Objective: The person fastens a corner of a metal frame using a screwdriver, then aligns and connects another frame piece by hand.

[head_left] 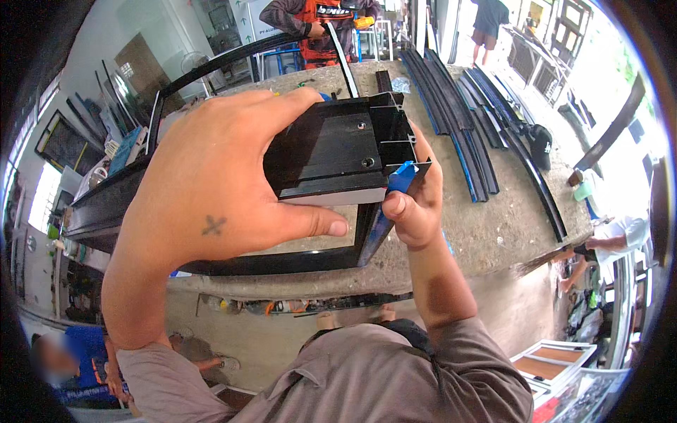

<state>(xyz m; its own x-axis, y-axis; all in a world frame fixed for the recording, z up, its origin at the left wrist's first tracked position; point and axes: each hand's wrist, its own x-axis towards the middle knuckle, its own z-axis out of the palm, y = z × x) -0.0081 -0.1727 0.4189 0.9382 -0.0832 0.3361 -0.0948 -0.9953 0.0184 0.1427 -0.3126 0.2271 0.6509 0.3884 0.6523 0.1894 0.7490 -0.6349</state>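
Observation:
A black aluminium profile [321, 144] with two screw holes and a hollow, ribbed end is held up close in front of me. My left hand [194, 180] is closed across it, thumb along the near lower edge and fingers over the far side. At the ribbed end, my right hand [416, 211] grips from the right. Its thumb presses beside a loose flap of blue film [402, 176], and its other fingers are mostly hidden behind the end. Below the profile, a black rectangular frame [282, 265] lies on the worktable [486, 233].
Several long black profiles [451, 120] lie on the table's right side, with a dark cap [540, 144] beside them. A person in an orange apron [328, 35] stands across the table. Other people are at the lower left [77, 359], right [620, 236] and far back [488, 25].

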